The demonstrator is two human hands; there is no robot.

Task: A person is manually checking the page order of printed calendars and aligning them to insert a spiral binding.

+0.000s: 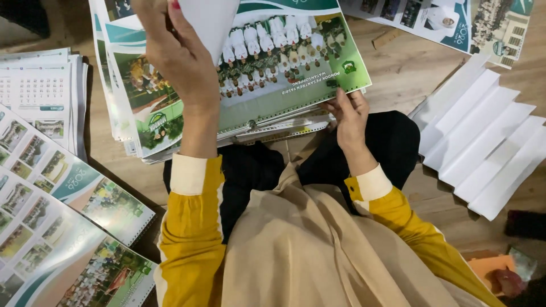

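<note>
My left hand [176, 54] is raised and grips the corner of a white sheet [210, 20] lifted off a stack of glossy printed calendar pages [284, 62]. The top page shows a group photograph with green bands and a punched edge. My right hand [350, 116] rests on the near edge of that stack, its fingers pinching the lower right corner. The stack lies on the wooden floor just beyond my knees. Both sleeves are yellow with cream cuffs.
More printed calendar sheets [51, 227] lie at the lower left, with a pile of grid pages [40, 91] above them. Fanned white paper strips [483, 142] lie at the right. Further printed pages [449, 23] are at the top right, and an orange item [495, 270] at the bottom right.
</note>
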